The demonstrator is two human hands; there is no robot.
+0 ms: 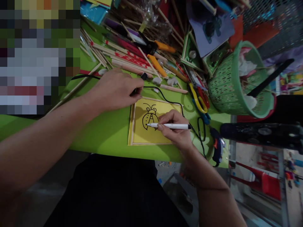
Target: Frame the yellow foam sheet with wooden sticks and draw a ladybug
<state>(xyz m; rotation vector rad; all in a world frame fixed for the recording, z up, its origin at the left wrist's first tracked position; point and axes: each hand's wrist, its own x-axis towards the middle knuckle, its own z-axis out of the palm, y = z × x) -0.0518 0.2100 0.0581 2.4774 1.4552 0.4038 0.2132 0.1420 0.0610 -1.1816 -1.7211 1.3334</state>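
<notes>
My right hand (pixel 176 127) grips a white marker (pixel 176 126), its tip on a black line drawing of a ladybug (pixel 151 117). The drawing is on a yellow sheet (pixel 142 137) edged with thin wooden sticks, lying on the green table (pixel 104 126). At the sheet's upper left corner rests my left hand (pixel 120 90), its fingers bent together around something small and dark, too hidden to name. A black cord (pixel 163 94) runs behind the sheet.
Behind the hands lie wooden sticks (pixel 127 60), orange-handled tools (pixel 157 65) and yellow-handled scissors (pixel 200 102). A green basket (pixel 227 82) stands at the right, above a dark glue gun (pixel 217 146) near the table's right edge.
</notes>
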